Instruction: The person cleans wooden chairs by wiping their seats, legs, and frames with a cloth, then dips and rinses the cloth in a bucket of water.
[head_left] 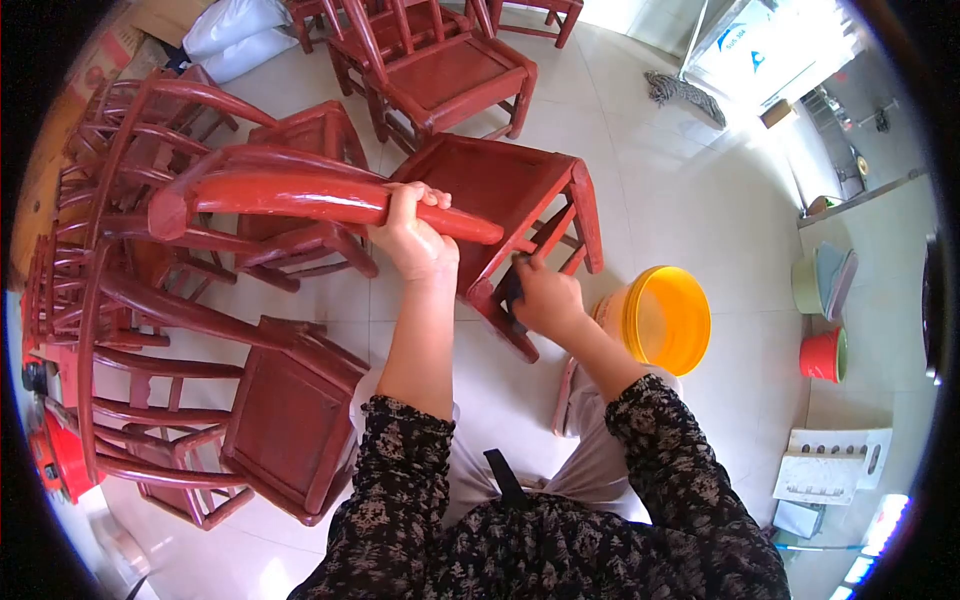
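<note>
Black floral fabric sleeves (400,465); left hand (418,238) wrapped round glossy red curved wooden bar (290,197), long axis crosswise; right hand (550,298), gripping dark pad (513,287), just beside bar's right end.

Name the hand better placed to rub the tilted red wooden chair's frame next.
Likely the right hand: it holds a small dark item at the chair, while the left hand grips the thick, glossy red rail.

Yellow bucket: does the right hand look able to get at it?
Probably yes: the bucket stands by the right forearm, its mouth uncovered, though the right hand holds a dark item at a chair.
</note>
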